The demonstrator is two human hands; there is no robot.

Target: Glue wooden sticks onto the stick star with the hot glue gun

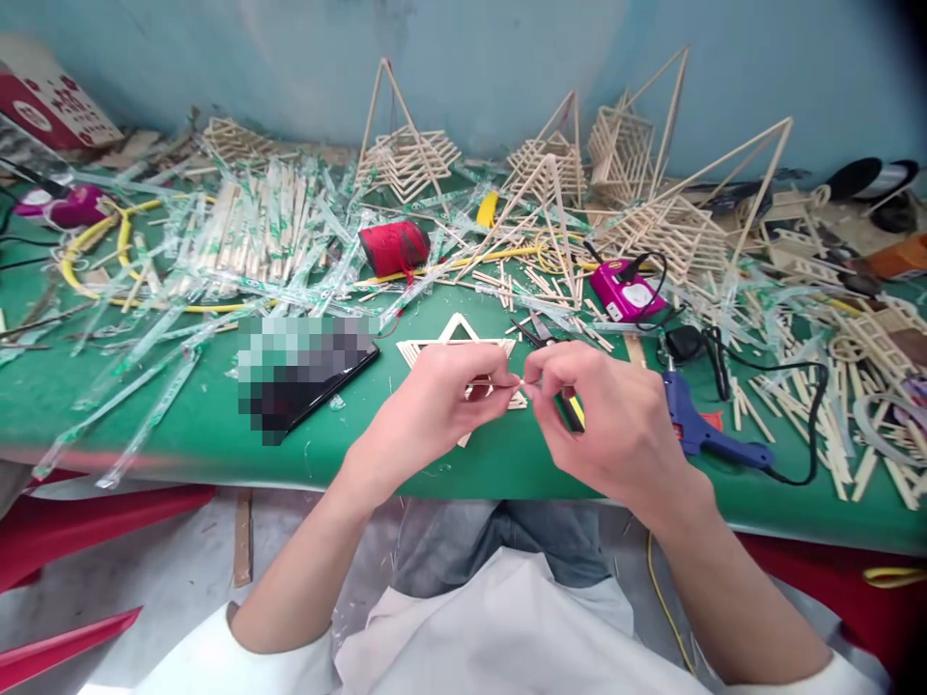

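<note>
Fingertip to fingertip, my left hand [463, 391] and my right hand [598, 405] meet over the front part of the table. Both are closed in a pinch. A tiny pale bit shows between the fingertips, too small to name. Partly hidden beneath my hands lies a star of stacked wooden sticks [458, 328]. Just beyond my right hand is a dark-bladed tool [537, 333], partly covered; a yellow and black part shows under that hand. To the right rests a blue glue gun [685, 410] with its black cord.
Left of my hands lies a black phone [337, 372]. Behind are a red thread spool [395, 248], wrapped chopsticks [253, 227] and several stick frames [409, 159]. A magenta power adapter [627, 290] sits at right, near loose sticks [803, 425]. The green table [406, 473] ends before my lap.
</note>
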